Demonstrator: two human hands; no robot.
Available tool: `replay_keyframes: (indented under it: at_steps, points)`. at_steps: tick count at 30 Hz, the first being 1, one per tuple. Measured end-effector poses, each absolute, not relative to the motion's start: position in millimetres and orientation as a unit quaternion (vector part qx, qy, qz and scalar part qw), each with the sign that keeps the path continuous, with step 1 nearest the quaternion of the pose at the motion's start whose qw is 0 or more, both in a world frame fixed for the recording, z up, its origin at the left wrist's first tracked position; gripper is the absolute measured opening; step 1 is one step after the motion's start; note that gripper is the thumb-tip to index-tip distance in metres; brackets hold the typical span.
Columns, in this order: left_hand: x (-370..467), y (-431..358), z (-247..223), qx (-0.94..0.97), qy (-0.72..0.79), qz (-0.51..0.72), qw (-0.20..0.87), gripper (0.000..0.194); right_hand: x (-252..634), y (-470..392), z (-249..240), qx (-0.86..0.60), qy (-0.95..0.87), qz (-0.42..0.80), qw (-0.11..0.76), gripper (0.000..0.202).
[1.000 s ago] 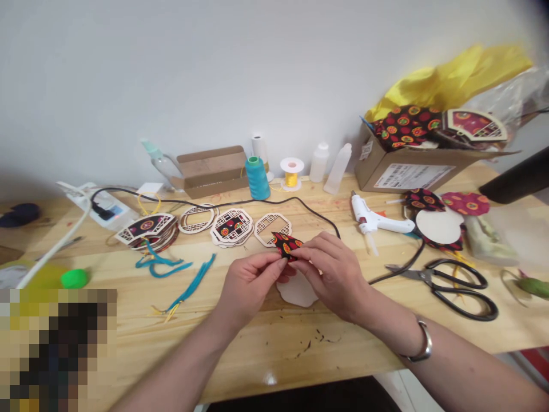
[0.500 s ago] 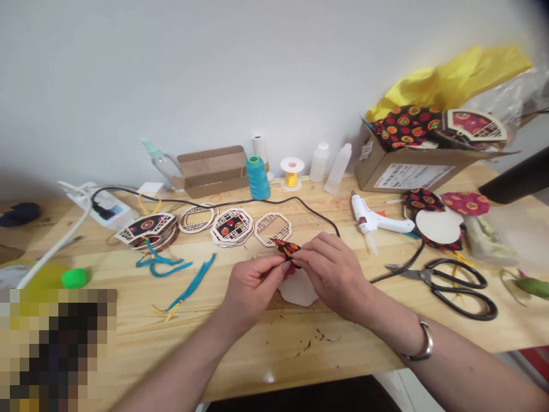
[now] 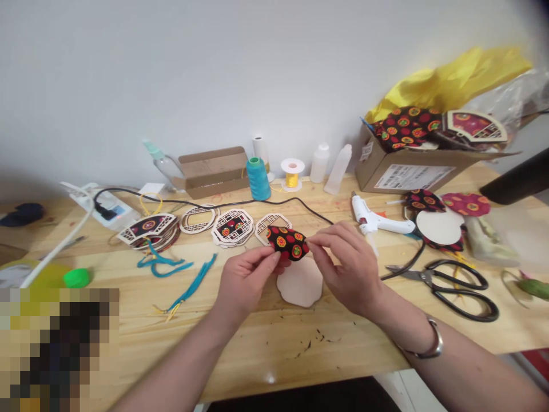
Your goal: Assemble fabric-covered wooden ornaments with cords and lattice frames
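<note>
Between my two hands a piece of black fabric point(image 3: 288, 242) with red, orange and green flower-like motifs is held up above the table. My left hand point(image 3: 251, 280) pinches its left lower edge between thumb and fingers. At the right corner, the fingertips of my right hand point(image 3: 347, 266) close on the fabric. Below it on the wood lies a pale scalloped plate point(image 3: 300, 283), touched by neither hand as far as I can see. Just behind the fabric, partly covered by it, is a wooden lattice frame point(image 3: 274, 220).
Scissors point(image 3: 454, 286) and a white glue gun point(image 3: 377, 220) lie to the right, with a black cord point(image 3: 309, 206) crossing behind. Teal tassels point(image 3: 193, 286), lattice pieces point(image 3: 234, 228) and a teal thread cone point(image 3: 258, 180) are left and back. A cardboard box point(image 3: 407, 169) stands back right.
The fabric has been spread from a bunched fold, showing its patterned face. My right hand has moved slightly right, my left hand slightly left, uncovering more of the pale plate.
</note>
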State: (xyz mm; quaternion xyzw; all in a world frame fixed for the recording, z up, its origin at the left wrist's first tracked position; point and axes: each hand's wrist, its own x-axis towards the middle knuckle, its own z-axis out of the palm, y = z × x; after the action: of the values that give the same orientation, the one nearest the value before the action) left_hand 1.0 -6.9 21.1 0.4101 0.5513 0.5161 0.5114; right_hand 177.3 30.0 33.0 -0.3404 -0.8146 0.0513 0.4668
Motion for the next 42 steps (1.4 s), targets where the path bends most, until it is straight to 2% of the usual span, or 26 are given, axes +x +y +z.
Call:
replay_keyframes:
  at_steps: [3,6,9,17,20,23,25,26,28,30,32,35,38,40,42]
  points:
    - [-1.8,-2.2,18.3,0.340,0.530,0.544,0.555,0.018,175.5,15.6,44.0,-0.282,-0.822,0.114,0.482,0.008]
    - [-4.0,1.7,14.3,0.294,0.506,0.567,0.579,0.019,169.6,-6.2,49.1,-0.147,-0.882,0.187,0.407,0.011]
    - [-4.7,4.1,12.1,0.272,0.495,0.588,0.579,0.022,163.4,-22.5,48.9,-0.045,-0.915,0.210,0.340,0.015]
    - [-7.5,7.8,13.9,0.259,0.486,0.602,0.578,0.018,159.8,-24.3,52.5,0.049,-0.913,0.327,0.239,0.016]
    - [-8.0,8.5,14.4,0.260,0.479,0.601,0.584,0.017,155.9,-24.9,47.3,0.018,-0.936,0.285,0.208,0.013]
    - [-7.5,8.1,15.9,0.257,0.471,0.599,0.594,0.016,153.5,-24.9,37.7,-0.029,-0.954,0.235,0.186,0.025]
    - [-6.9,7.2,17.1,0.255,0.462,0.598,0.603,0.016,154.1,-23.8,33.3,-0.033,-0.954,0.236,0.181,0.009]
    - [-6.7,6.7,17.5,0.255,0.459,0.598,0.606,0.015,154.9,-23.0,32.3,-0.030,-0.952,0.244,0.182,0.012]
    - [-6.6,5.8,18.1,0.256,0.452,0.600,0.608,0.014,157.2,-20.7,32.9,-0.032,-0.941,0.275,0.194,0.024]
    - [-7.1,5.2,18.3,0.259,0.447,0.602,0.608,0.013,160.5,-17.1,35.6,-0.071,-0.922,0.317,0.209,0.011]
    - [-7.8,4.7,18.5,0.260,0.439,0.607,0.609,0.011,165.1,-10.5,38.5,-0.144,-0.893,0.352,0.241,0.021]
    - [-8.4,3.7,19.8,0.265,0.425,0.610,0.615,0.008,173.2,6.4,40.0,-0.307,-0.798,0.374,0.359,0.030]
    - [-7.8,2.3,21.3,0.280,0.417,0.598,0.625,0.007,179.0,27.2,37.6,-0.448,-0.648,0.407,0.462,0.014]
    - [-7.2,1.0,21.8,0.288,0.411,0.591,0.632,0.009,180.4,37.5,35.6,-0.478,-0.569,0.494,0.452,0.031]
    - [-7.0,-0.4,21.8,0.300,0.407,0.581,0.637,0.009,179.9,42.3,34.2,-0.460,-0.511,0.610,0.393,0.045]
